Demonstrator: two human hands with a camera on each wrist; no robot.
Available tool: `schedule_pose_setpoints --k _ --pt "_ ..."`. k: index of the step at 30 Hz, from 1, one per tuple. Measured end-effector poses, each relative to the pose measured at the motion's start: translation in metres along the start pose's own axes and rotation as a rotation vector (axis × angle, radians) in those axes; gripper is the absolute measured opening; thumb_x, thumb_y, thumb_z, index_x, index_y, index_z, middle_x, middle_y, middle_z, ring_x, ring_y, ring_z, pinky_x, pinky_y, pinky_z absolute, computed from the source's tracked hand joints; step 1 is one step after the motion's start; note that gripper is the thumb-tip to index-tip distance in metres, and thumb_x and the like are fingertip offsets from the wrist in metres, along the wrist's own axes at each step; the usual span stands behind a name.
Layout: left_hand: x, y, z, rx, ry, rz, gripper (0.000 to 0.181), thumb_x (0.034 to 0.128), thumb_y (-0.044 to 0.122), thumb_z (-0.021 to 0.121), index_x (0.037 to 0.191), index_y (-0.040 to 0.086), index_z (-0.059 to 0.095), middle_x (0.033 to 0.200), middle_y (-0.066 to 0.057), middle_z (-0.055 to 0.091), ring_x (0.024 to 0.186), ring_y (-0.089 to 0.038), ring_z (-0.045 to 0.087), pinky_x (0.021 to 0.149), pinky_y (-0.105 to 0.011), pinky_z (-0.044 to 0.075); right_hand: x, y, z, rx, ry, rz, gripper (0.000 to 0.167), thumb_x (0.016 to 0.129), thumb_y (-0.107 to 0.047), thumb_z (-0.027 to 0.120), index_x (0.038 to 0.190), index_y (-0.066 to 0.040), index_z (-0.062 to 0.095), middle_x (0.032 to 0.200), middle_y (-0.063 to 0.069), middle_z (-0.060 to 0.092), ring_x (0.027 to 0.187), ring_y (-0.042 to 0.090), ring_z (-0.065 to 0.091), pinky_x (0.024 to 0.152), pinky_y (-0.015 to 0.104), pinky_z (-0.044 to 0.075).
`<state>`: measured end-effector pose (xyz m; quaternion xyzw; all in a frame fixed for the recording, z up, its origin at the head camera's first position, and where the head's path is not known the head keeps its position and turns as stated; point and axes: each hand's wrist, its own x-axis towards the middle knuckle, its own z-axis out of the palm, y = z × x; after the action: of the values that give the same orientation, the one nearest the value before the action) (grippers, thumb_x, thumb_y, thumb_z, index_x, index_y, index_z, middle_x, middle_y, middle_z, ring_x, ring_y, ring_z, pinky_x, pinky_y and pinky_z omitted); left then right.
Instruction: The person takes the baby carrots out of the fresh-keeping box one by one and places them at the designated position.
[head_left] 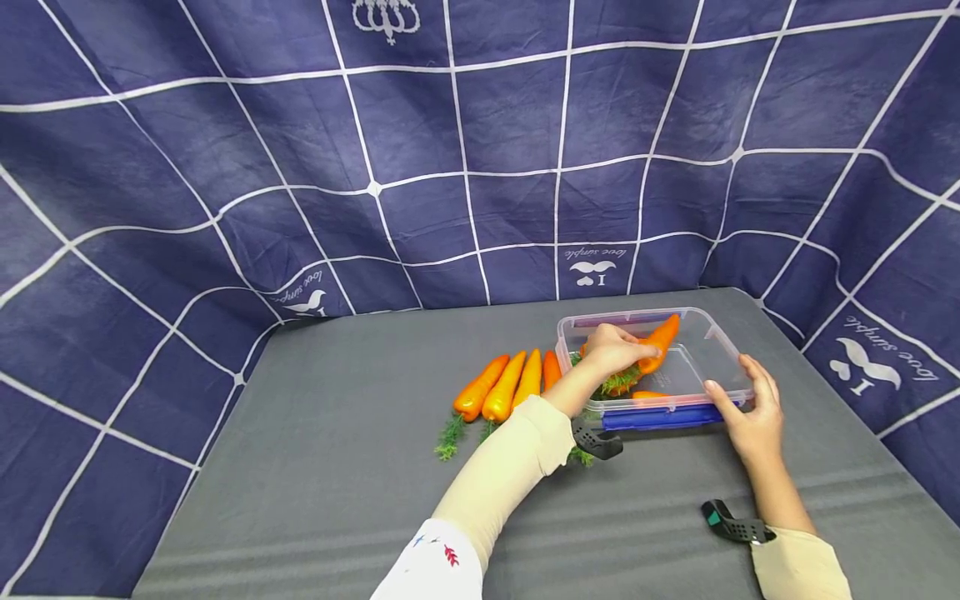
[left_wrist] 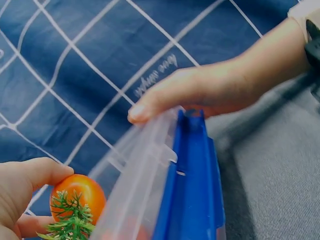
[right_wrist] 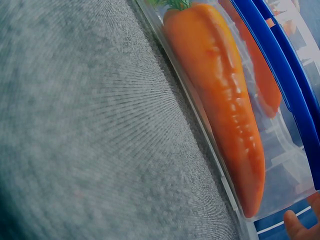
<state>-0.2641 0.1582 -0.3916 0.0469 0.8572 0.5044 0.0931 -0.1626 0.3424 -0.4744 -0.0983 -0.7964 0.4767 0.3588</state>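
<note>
In the head view my left hand (head_left: 615,350) is inside the clear plastic box (head_left: 708,329), holding an orange carrot (head_left: 663,337) tilted with its tip up. The left wrist view shows thumb and fingers of my left hand (left_wrist: 25,195) pinching that carrot (left_wrist: 87,196) near its green leaves (left_wrist: 72,217). My right hand (head_left: 757,417) grips the box's front right corner, thumb in front and fingers at the right side. Other carrots lie in the box, one of them (right_wrist: 220,95) against the clear wall in the right wrist view.
Left of the box several carrots (head_left: 480,388) lie side by side on the grey table (head_left: 337,483), leaves toward the front, partly behind my left forearm. A blue part (head_left: 663,418) runs along the box's front. A blue checked cloth (head_left: 510,208) hangs behind and at the sides.
</note>
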Motion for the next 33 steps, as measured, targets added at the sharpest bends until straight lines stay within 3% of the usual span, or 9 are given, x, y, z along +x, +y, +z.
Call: schedule_pose_setpoints --k 11,17,24,33 --pt "-0.012 -0.004 -0.026 -0.444 -0.065 0.033 0.018 0.0726 0.013 0.086 0.08 0.0 0.076 0.067 0.0 0.066 0.061 -0.009 0.056 0.056 -0.02 0.046 0.0 -0.002 0.0 -0.01 -0.011 0.005 0.062 0.082 -0.01 0.074 0.14 -0.007 0.053 0.143 0.012 0.047 0.119 -0.003 0.039 0.088 0.015 0.03" --pt "-0.019 -0.008 -0.039 -0.527 -0.068 0.036 0.02 0.0744 0.013 0.084 0.085 -0.001 0.076 0.068 0.0 0.068 0.061 -0.009 0.058 0.057 -0.02 0.047 -0.001 -0.003 -0.001 -0.023 -0.019 0.013 0.062 0.083 -0.011 0.074 0.141 -0.008 0.052 0.143 0.013 0.047 0.12 -0.002 0.039 0.09 0.015 0.03" --pt "-0.024 -0.015 -0.056 -0.577 -0.061 0.028 0.022 0.0763 0.016 0.083 0.091 0.001 0.077 0.076 -0.002 0.07 0.065 -0.01 0.061 0.072 -0.033 0.055 -0.001 -0.005 0.0 -0.022 -0.023 0.016 0.062 0.083 -0.011 0.074 0.141 -0.007 0.052 0.144 0.013 0.046 0.12 -0.003 0.039 0.09 0.015 0.03" --pt "-0.033 -0.025 -0.073 -0.599 -0.062 0.058 0.027 0.0788 0.017 0.082 0.098 -0.001 0.075 0.079 -0.001 0.069 0.064 -0.01 0.06 0.06 -0.021 0.049 0.0 -0.002 -0.002 -0.04 -0.014 0.011 0.063 0.083 -0.012 0.074 0.141 -0.008 0.051 0.144 0.013 0.046 0.122 -0.002 0.039 0.09 0.014 0.029"
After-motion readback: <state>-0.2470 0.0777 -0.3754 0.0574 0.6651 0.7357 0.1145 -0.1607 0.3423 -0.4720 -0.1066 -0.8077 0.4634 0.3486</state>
